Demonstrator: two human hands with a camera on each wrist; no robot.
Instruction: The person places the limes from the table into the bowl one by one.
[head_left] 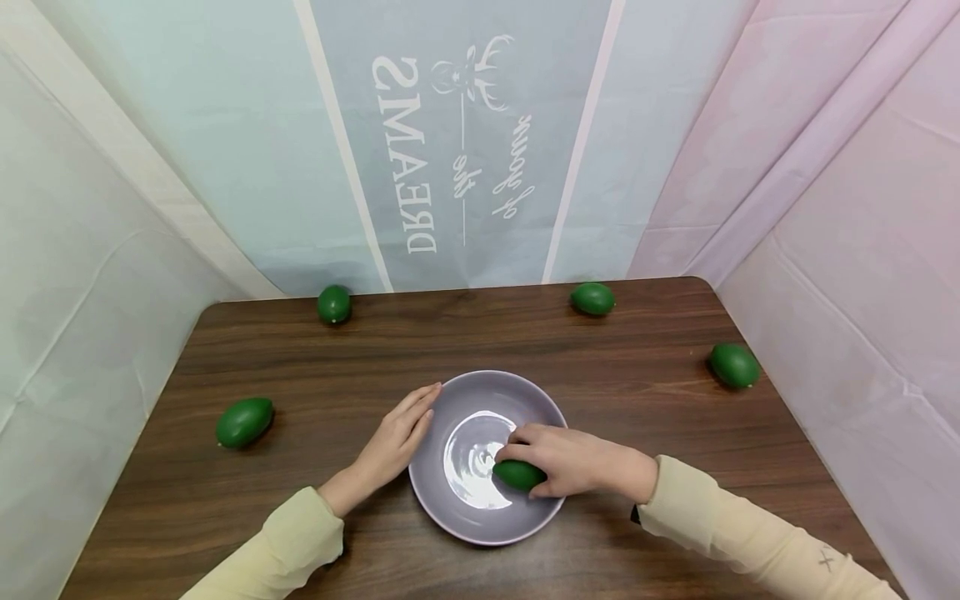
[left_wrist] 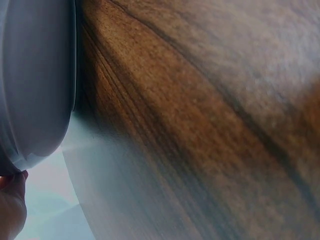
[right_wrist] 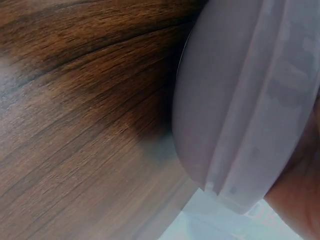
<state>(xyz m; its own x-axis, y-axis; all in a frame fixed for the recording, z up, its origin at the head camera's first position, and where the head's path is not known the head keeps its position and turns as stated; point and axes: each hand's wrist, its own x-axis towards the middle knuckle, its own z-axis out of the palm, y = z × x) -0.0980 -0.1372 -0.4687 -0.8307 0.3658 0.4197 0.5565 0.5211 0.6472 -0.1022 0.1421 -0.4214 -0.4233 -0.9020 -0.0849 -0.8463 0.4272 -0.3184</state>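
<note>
A shallow grey-purple bowl stands on the dark wooden table, and its outer wall fills one side of both wrist views. My left hand touches the bowl's left rim with its fingers extended; only a bit of that hand shows in the left wrist view. Inside the bowl, toward its right side, my right hand grips a green lime from above with fingers and thumb. In the right wrist view the bowl hides the lime, and part of the hand shows past the rim.
Other green limes lie around the table: one at left, one at back left, one at back right, one near the right edge. A printed cloth curtain hangs behind the table.
</note>
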